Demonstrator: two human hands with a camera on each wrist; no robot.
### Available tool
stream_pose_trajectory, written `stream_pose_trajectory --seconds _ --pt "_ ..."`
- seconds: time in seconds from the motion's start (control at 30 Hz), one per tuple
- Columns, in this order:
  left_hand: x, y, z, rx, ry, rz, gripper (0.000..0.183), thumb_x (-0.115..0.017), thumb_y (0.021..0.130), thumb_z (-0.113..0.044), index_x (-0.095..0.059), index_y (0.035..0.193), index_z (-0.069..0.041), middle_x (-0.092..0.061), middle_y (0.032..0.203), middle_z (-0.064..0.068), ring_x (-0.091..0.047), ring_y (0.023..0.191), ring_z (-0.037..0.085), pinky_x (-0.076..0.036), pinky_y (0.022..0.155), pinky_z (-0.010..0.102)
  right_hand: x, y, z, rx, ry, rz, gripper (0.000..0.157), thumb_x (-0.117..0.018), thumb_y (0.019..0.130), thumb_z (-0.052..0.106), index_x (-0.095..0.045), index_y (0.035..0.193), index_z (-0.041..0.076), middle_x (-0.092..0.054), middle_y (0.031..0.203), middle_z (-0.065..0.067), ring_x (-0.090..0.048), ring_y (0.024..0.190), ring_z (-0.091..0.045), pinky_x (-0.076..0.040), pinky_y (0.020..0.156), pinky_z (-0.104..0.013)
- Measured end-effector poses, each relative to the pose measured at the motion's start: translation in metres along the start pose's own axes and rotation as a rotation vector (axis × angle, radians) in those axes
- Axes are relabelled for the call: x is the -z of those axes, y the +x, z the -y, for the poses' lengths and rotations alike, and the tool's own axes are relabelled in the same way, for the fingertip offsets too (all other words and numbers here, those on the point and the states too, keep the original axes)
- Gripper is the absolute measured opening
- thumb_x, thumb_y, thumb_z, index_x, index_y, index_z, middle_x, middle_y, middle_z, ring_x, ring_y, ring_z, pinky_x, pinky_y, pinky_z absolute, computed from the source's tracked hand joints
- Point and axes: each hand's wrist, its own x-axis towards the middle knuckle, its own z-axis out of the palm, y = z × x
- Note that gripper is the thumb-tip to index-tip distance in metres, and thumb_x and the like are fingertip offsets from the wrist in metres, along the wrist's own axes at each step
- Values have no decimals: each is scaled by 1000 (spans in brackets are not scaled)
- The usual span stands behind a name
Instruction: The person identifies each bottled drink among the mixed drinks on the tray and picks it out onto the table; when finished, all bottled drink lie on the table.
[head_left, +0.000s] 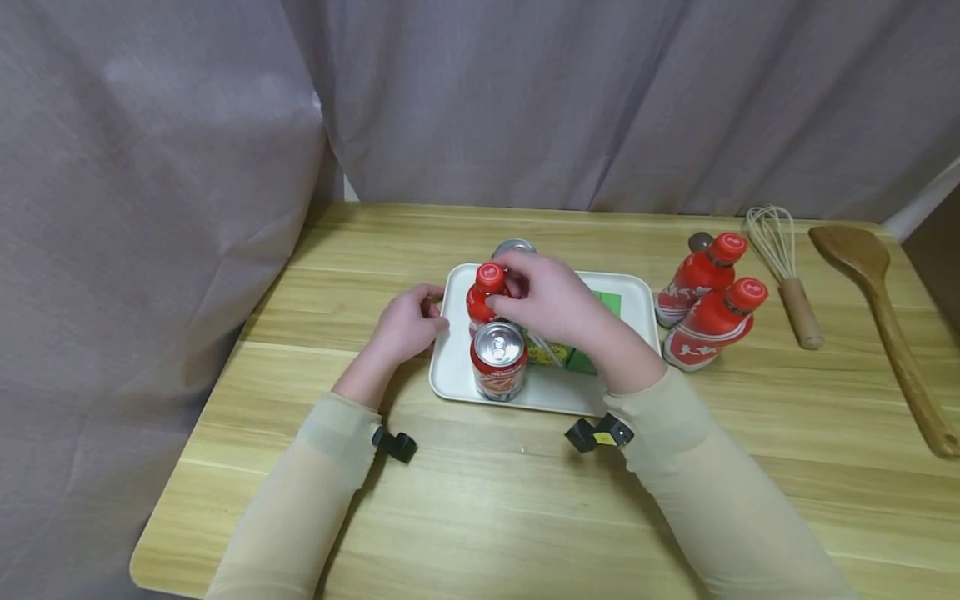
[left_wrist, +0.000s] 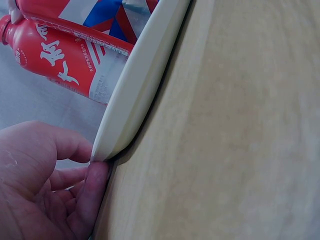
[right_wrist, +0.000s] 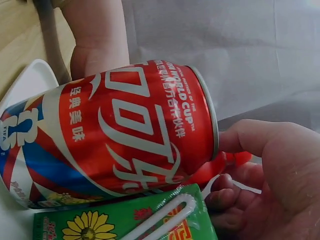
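Note:
My left hand (head_left: 405, 325) pinches the left rim of a white tray (head_left: 547, 402); in the left wrist view the thumb and fingers (left_wrist: 75, 145) meet at its edge. The tray lies on the table. With my right hand (head_left: 555, 296) I grip a red bottle (head_left: 480, 308) by its upper part, just below the cap; it stands upright on the tray's left side. A red cola can (right_wrist: 130, 135) stands in front of that bottle. Beside it is a green drink carton (right_wrist: 190, 220) with a white straw, partly hidden under my right arm. Another can (head_left: 514, 247) shows behind the bottle.
Right of the tray stand two more red bottles, one farther back (head_left: 678, 292) and one nearer (head_left: 708, 333), with a dark round-topped object (head_left: 701, 242) behind them. A whisk (head_left: 801, 312) and a wooden spatula (head_left: 877, 275) lie farther right. Grey cloth (head_left: 480, 100) hangs along the table's back edge.

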Motion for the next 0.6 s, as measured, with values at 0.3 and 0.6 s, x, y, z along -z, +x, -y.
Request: stream_pose_trajectory --seconds 0.3,0.6 --pt "0 -1 0 5 -10 2 50 -67 89 -7 -58 138 -4 -61 95 9 -61 69 21 -58 58 31 0 -1 2 -76 21 -26 36 -78 90 24 -64 122 13 -55 83 -7 -52 77 -25 -43 67 -35" --pt "1 -1 1 2 -6 -1 50 -67 89 -8 -58 138 -3 -61 95 9 -62 70 21 -58 59 31 -3 1 4 -66 -33 -34 34 -80 90 28 -66 118 15 -56 81 -7 -51 77 -24 -42 65 -34"
